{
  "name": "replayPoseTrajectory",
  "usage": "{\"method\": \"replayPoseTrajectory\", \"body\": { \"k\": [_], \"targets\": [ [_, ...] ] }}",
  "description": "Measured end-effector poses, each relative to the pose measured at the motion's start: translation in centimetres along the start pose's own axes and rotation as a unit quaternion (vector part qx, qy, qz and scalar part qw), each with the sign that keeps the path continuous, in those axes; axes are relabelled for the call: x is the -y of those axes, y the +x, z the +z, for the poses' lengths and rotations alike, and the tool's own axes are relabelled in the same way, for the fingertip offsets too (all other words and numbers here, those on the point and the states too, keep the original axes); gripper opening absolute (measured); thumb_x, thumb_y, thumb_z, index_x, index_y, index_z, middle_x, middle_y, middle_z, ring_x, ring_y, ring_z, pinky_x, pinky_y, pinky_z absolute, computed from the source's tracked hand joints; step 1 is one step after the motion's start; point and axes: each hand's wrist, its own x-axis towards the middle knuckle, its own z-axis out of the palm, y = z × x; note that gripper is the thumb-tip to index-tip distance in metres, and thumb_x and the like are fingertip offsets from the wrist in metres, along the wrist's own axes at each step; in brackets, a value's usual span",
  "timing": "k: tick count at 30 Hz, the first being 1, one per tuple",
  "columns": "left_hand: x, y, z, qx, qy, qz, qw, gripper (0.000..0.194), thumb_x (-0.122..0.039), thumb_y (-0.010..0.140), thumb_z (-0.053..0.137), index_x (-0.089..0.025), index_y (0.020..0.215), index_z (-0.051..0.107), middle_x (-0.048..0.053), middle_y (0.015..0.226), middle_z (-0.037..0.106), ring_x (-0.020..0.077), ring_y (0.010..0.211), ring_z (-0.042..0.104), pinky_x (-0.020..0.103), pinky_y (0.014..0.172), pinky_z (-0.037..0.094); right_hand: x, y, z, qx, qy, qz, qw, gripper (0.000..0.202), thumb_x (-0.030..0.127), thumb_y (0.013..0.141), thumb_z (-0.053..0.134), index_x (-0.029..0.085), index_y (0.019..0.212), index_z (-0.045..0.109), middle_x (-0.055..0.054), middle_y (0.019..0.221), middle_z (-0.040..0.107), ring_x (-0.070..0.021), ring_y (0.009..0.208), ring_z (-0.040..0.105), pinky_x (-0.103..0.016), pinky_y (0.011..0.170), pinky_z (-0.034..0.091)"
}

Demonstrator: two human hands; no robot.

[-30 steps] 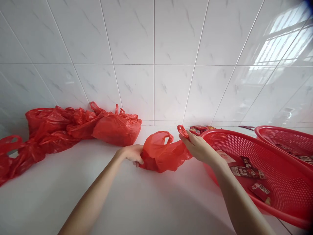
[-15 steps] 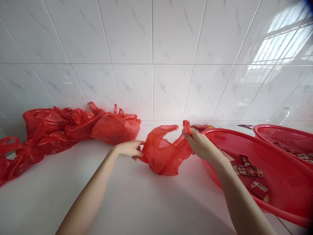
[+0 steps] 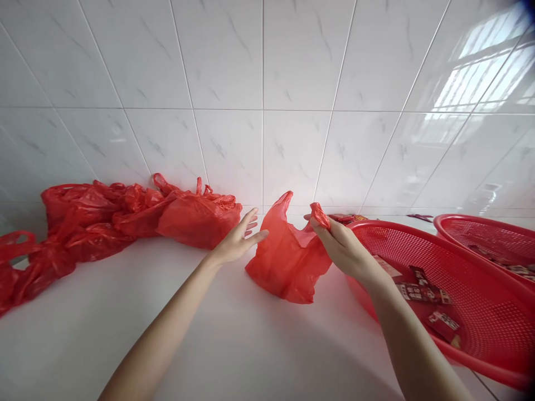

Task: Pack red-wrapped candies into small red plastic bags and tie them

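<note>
A thin red plastic bag point(image 3: 288, 259) hangs over the white tabletop in the middle, its left handle sticking up loose. My right hand point(image 3: 340, 242) is closed round the bunched right handle of this bag. Just left of the bag is my left hand point(image 3: 238, 238), fingers spread and holding nothing; a small gap seems to part it from the plastic. The bag looks thin and slack, and its inside is hidden.
Several filled red bags point(image 3: 196, 220) lie along the wall at the left. On the right, a large red mesh basket point(image 3: 480, 295) holds small packets point(image 3: 424, 292), with a second red basket point(image 3: 485, 228) behind it. More packets point(image 3: 345, 218) lie near the tiled wall.
My left hand has let go of the bag's left side, opened and moved up and right. The bag's left handle has swung upright. My right hand still grips the other handle.
</note>
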Motion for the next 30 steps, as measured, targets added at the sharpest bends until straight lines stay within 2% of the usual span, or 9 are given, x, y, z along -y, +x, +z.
{"method": "replayPoseTrajectory", "body": {
  "k": [4, 9, 12, 14, 16, 18, 20, 25, 30],
  "targets": [
    [0.8, 0.5, 0.5, -0.015, -0.044, -0.033, 0.998, 0.089, -0.057, 0.087, 0.060, -0.029, 0.157, 0.013, 0.015, 0.161, 0.022, 0.0310, 0.148, 0.026, 0.048, 0.118, 0.027, 0.7, -0.4, 0.1, 0.022, 0.039, -0.004, 0.999, 0.042, 0.055, 0.098, 0.039, 0.022, 0.103, 0.066, -0.008, 0.089, 0.067, -0.0248, 0.086, 0.063, -0.036, 0.072, 0.051],
    [0.8, 0.7, 0.9, -0.060, -0.089, 0.014, 0.994, 0.098, -0.051, 0.084, 0.069, -0.028, 0.157, 0.009, 0.017, 0.156, 0.033, 0.0303, 0.142, 0.036, 0.047, 0.114, 0.033, 1.5, -1.0, 0.2, 0.045, 0.091, -0.027, 0.994, 0.046, 0.055, 0.100, 0.039, 0.024, 0.124, 0.062, -0.010, 0.113, 0.068, -0.0257, 0.106, 0.063, -0.041, 0.090, 0.052],
    [-0.1, 0.1, 1.2, -0.089, -0.068, 0.026, 0.993, 0.092, -0.047, 0.081, 0.073, -0.030, 0.154, 0.020, 0.014, 0.143, 0.049, 0.0276, 0.126, 0.053, 0.044, 0.106, 0.041, 2.0, -1.3, 0.3, 0.048, 0.105, -0.027, 0.993, 0.047, 0.055, 0.099, 0.039, 0.025, 0.126, 0.062, -0.010, 0.117, 0.068, -0.0259, 0.112, 0.062, -0.041, 0.092, 0.051],
    [-1.1, -0.4, 1.4, -0.093, -0.040, 0.044, 0.994, 0.077, -0.045, 0.080, 0.074, -0.031, 0.147, 0.038, 0.011, 0.134, 0.056, 0.0245, 0.112, 0.060, 0.040, 0.096, 0.047, 2.4, -1.4, 0.4, 0.041, 0.113, -0.021, 0.993, 0.047, 0.056, 0.099, 0.039, 0.024, 0.123, 0.064, -0.009, 0.116, 0.068, -0.0254, 0.113, 0.061, -0.040, 0.092, 0.051],
    [-2.2, -1.1, 1.5, -0.080, -0.014, 0.079, 0.994, 0.048, -0.045, 0.082, 0.072, -0.026, 0.125, 0.061, 0.008, 0.117, 0.065, 0.0219, 0.099, 0.062, 0.035, 0.087, 0.049, 2.8, -1.6, 0.3, 0.037, 0.129, -0.011, 0.991, 0.047, 0.057, 0.098, 0.040, 0.024, 0.119, 0.065, -0.009, 0.112, 0.069, -0.0242, 0.111, 0.063, -0.038, 0.092, 0.051],
    [-3.3, -1.7, 1.4, -0.062, -0.029, 0.107, 0.992, 0.028, -0.045, 0.087, 0.065, -0.020, 0.100, 0.072, 0.006, 0.096, 0.069, 0.0205, 0.090, 0.062, 0.031, 0.079, 0.048, 3.3, -1.8, 0.2, 0.036, 0.156, -0.003, 0.987, 0.048, 0.058, 0.098, 0.040, 0.023, 0.113, 0.067, -0.008, 0.103, 0.071, -0.0228, 0.103, 0.066, -0.036, 0.088, 0.052],
    [-4.2, -2.2, 1.0, -0.058, -0.091, 0.115, 0.987, 0.029, -0.044, 0.091, 0.061, -0.018, 0.087, 0.072, 0.005, 0.086, 0.068, 0.0198, 0.086, 0.063, 0.029, 0.075, 0.048, 3.7, -1.9, -0.1, 0.030, 0.178, 0.007, 0.984, 0.049, 0.059, 0.097, 0.039, 0.021, 0.103, 0.068, -0.007, 0.091, 0.071, -0.0207, 0.088, 0.068, -0.033, 0.078, 0.053],
    [-5.8, -3.1, -0.4, -0.102, -0.268, 0.121, 0.950, 0.023, -0.038, 0.088, 0.064, -0.019, 0.076, 0.066, 0.003, 0.087, 0.068, 0.0175, 0.081, 0.063, 0.028, 0.070, 0.047, 3.9, -1.8, -0.5, -0.025, 0.188, 0.038, 0.981, 0.051, 0.062, 0.096, 0.040, 0.020, 0.081, 0.065, -0.004, 0.070, 0.063, -0.0149, 0.060, 0.059, -0.026, 0.054, 0.046],
    [-7.0, -4.2, -1.0, -0.063, -0.261, 0.120, 0.956, 0.029, -0.032, 0.087, 0.059, -0.018, 0.062, 0.051, 0.004, 0.080, 0.066, 0.0160, 0.071, 0.056, 0.028, 0.063, 0.043, 4.0, -1.8, -0.1, -0.012, 0.185, 0.067, 0.980, 0.053, 0.064, 0.095, 0.038, 0.020, 0.074, 0.059, 0.000, 0.061, 0.053, -0.0112, 0.053, 0.048, -0.023, 0.047, 0.035]
  ]
}}
